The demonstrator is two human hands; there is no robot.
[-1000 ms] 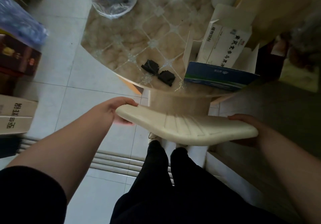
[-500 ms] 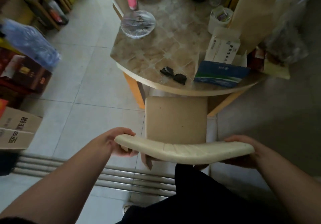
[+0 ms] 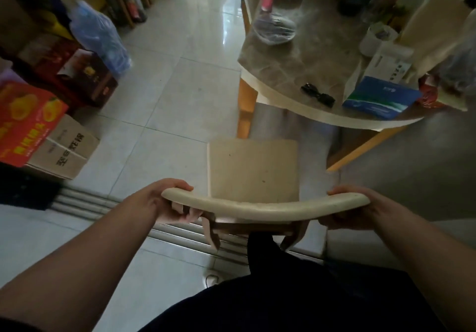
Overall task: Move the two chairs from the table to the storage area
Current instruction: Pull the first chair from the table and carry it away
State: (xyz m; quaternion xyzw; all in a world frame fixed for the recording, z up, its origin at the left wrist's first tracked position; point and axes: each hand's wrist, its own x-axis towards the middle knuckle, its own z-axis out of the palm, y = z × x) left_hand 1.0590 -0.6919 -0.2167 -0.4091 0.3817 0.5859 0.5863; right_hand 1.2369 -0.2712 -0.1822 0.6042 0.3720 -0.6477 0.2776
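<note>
Chair (image 3: 253, 169): your left hand (image 3: 167, 204) and right hand (image 3: 346, 212) clamp its backrest ends; lift evenly, since its legs, below your hands, seem partly hidden.

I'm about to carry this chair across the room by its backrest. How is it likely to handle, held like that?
Probably rigid: the curved backrest keeps its shape between the left hand and right hand. Likely front-heavy, since the seat juts out ahead of the grip, so it may tip forward. The smooth rail could slip somewhat.
</note>
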